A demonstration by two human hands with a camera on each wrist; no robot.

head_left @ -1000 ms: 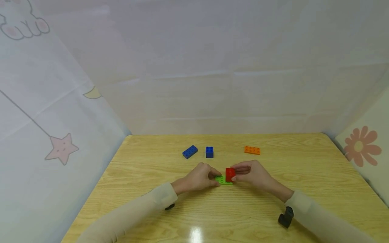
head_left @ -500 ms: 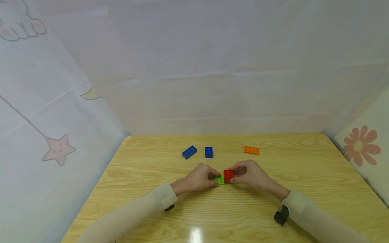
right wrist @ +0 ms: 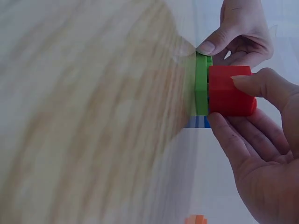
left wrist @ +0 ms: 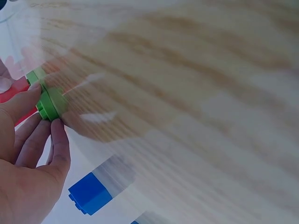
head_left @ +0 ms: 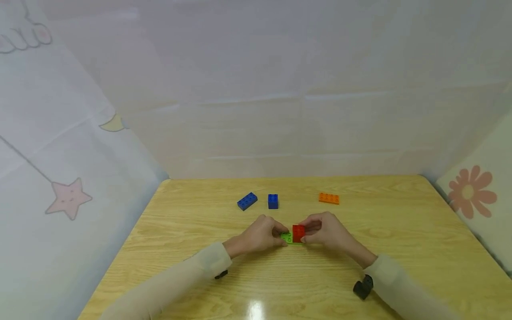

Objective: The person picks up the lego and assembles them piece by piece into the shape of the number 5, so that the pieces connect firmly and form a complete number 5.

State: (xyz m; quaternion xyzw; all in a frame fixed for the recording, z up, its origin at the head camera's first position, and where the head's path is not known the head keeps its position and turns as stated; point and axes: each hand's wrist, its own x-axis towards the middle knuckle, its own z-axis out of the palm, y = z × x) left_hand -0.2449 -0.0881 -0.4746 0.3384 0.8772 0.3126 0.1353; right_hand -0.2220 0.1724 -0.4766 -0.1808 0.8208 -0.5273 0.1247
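Note:
A flat green toy brick point(head_left: 286, 238) lies on the wooden table, its left end pinched between thumb and fingers of my left hand point(head_left: 261, 234). My right hand point(head_left: 329, 232) grips a red studded brick point(head_left: 298, 234) by its sides, thumb in front and fingers behind. In the right wrist view the red brick point(right wrist: 231, 91) sits over one end of the green brick point(right wrist: 201, 88), with a thin dark gap along part of the seam. Studs show on the green brick's other end. In the left wrist view my left fingers point(left wrist: 60, 144) hold the green brick's edge.
Behind the hands lie a long blue brick point(head_left: 247, 201) and a blue square brick point(head_left: 273, 201). A flat orange brick point(head_left: 329, 198) is farther right. The wooden table point(head_left: 192, 204) meets a pale cloth-like wall at its back edge.
My right hand has moved slightly left and down with the red brick, bringing it lower onto the green brick. The left hand keeps its hold; the whole view has shifted a little.

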